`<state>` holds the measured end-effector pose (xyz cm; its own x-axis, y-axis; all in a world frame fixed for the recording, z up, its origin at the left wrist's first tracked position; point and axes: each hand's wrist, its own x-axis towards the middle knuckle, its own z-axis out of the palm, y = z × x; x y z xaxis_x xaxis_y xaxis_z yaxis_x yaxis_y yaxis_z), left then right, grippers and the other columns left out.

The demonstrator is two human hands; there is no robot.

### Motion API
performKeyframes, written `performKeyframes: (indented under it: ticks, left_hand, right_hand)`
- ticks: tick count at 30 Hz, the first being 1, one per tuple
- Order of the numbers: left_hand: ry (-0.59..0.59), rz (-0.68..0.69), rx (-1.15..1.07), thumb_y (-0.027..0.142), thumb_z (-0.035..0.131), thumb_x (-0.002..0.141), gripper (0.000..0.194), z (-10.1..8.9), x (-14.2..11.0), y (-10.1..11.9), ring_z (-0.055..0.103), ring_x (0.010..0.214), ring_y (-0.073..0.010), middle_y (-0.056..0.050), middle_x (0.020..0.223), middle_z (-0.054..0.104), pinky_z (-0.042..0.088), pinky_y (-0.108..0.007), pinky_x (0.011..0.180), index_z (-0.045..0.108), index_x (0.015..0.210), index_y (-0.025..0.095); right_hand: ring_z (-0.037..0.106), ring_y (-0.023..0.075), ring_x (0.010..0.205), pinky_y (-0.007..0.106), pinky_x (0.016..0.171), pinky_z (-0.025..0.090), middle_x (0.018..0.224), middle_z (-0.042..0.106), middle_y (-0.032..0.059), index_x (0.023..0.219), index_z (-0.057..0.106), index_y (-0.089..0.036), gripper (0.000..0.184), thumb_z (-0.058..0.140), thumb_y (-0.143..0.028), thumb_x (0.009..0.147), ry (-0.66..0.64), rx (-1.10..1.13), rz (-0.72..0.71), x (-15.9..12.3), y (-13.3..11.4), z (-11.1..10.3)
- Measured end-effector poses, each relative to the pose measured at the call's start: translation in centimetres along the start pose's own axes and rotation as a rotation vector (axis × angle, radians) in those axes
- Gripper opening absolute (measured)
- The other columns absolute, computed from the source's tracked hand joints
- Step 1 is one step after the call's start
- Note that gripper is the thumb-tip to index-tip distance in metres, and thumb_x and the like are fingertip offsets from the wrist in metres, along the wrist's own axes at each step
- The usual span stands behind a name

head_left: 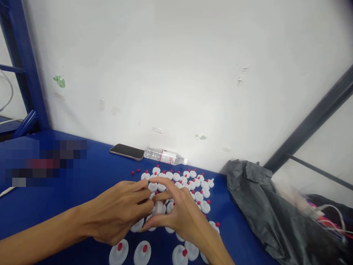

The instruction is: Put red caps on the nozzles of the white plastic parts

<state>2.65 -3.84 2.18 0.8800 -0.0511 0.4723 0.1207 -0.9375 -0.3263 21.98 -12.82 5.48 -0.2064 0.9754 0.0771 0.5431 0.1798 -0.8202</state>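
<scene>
Several white round caps with red tips (193, 182) lie spread on a blue table (91, 173). My left hand (118, 211) and my right hand (179, 211) meet over the middle of the group. Both pinch around one white cap (159, 208) held between their fingertips. The left fingers are curled toward the cap, the right thumb and forefinger arch over it. More caps (142, 253) lie close to me, partly hidden under my wrists. Two loose red tips (135, 171) lie apart at the far left of the group.
A dark phone (127, 151) and a clear water bottle (165, 156) lie by the white wall. A crumpled black plastic bag (264, 206) fills the table's right end. A blue frame post (24, 66) stands at the left, a dark bar (311, 121) slants at the right.
</scene>
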Motion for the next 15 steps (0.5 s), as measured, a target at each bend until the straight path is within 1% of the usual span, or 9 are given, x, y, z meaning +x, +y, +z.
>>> performKeyframes:
  ticks: [1,2,5,6,7,8,11,14,15]
  left_hand:
    - [0.007,-0.028,-0.070,0.030,0.056,0.080,0.007,-0.1,-0.1,-0.1,0.057,0.061,-0.0166,0.005,0.067,0.065,0.051,-0.029,0.049,0.056,0.079,0.037]
    - [0.020,-0.081,-0.146,0.026,0.053,0.083,0.014,-0.3,-0.2,-0.4,0.055,0.058,-0.0161,0.006,0.063,0.063,0.049,-0.030,0.049,0.051,0.074,0.035]
    - [0.178,-0.399,-0.232,0.022,0.038,0.090,0.031,-1.1,-0.8,-2.0,0.047,0.051,-0.0146,0.009,0.054,0.050,0.042,-0.030,0.047,0.038,0.062,0.034]
    - [0.228,-0.507,-0.212,0.025,0.034,0.091,0.032,-1.3,-1.0,-2.8,0.046,0.050,-0.0143,0.009,0.054,0.048,0.040,-0.030,0.047,0.036,0.060,0.033]
    - [0.256,-0.591,-0.177,0.030,0.033,0.091,0.033,-1.3,-1.2,-3.5,0.044,0.049,-0.0140,0.010,0.054,0.046,0.039,-0.030,0.047,0.036,0.059,0.033]
    - [0.253,-0.647,-0.126,0.034,0.032,0.091,0.033,-1.2,-1.4,-4.2,0.044,0.050,-0.0141,0.010,0.054,0.044,0.039,-0.030,0.049,0.037,0.059,0.033]
    - [0.142,-0.776,0.021,0.042,0.031,0.088,0.029,0.1,-2.1,-5.7,0.052,0.060,-0.0168,0.009,0.058,0.051,0.041,-0.031,0.053,0.046,0.065,0.033]
    - [-0.028,-0.821,0.053,0.046,0.032,0.087,0.028,2.1,-2.9,-6.4,0.059,0.077,-0.0197,0.006,0.072,0.061,0.044,-0.030,0.057,0.054,0.074,0.033]
    - [-0.048,-0.830,0.058,0.046,0.033,0.087,0.028,2.7,-3.1,-6.6,0.060,0.079,-0.0201,0.005,0.076,0.062,0.045,-0.030,0.058,0.056,0.077,0.034]
  right_hand:
    - [0.066,0.0197,0.073,0.029,0.069,0.051,0.088,0.075,-0.0051,0.127,0.053,-0.038,0.075,0.087,-0.029,0.061,0.022,-0.074,-0.031,0.0,0.4,-0.3]
    - [0.066,0.0196,0.074,0.029,0.071,0.051,0.091,0.075,-0.0040,0.127,0.054,-0.037,0.073,0.086,-0.028,0.062,0.063,-0.159,-0.061,0.0,0.9,-0.9]
    - [0.065,0.0175,0.070,0.029,0.069,0.051,0.093,0.074,-0.0007,0.120,0.060,-0.029,0.055,0.081,-0.034,0.070,0.270,-0.342,-0.108,-0.4,3.0,-3.6]
    - [0.064,0.0165,0.067,0.029,0.068,0.051,0.091,0.073,-0.0007,0.110,0.064,-0.026,0.038,0.075,-0.040,0.075,0.361,-0.378,-0.128,-0.6,3.7,-4.8]
    - [0.065,0.0175,0.074,0.029,0.073,0.050,0.091,0.072,-0.0003,0.096,0.067,-0.025,0.025,0.068,-0.044,0.081,0.457,-0.417,-0.142,-0.8,4.4,-5.9]
    - [0.065,0.0176,0.076,0.029,0.074,0.049,0.085,0.071,-0.0006,0.088,0.066,-0.024,0.023,0.063,-0.046,0.084,0.543,-0.443,-0.127,-1.0,4.9,-6.9]
    - [0.065,0.0167,0.081,0.028,0.078,0.047,0.088,0.070,-0.0012,0.086,0.063,-0.025,0.024,0.055,-0.048,0.088,0.703,-0.558,-0.023,-1.6,6.3,-9.4]
    - [0.064,0.0183,0.089,0.029,0.081,0.046,0.096,0.068,0.0017,0.089,0.063,-0.025,0.024,0.052,-0.047,0.087,0.775,-0.718,0.089,-2.0,7.7,-11.0]
    - [0.063,0.0195,0.087,0.030,0.080,0.045,0.094,0.067,0.0032,0.089,0.063,-0.025,0.025,0.051,-0.047,0.087,0.794,-0.750,0.128,-2.1,8.2,-11.5]
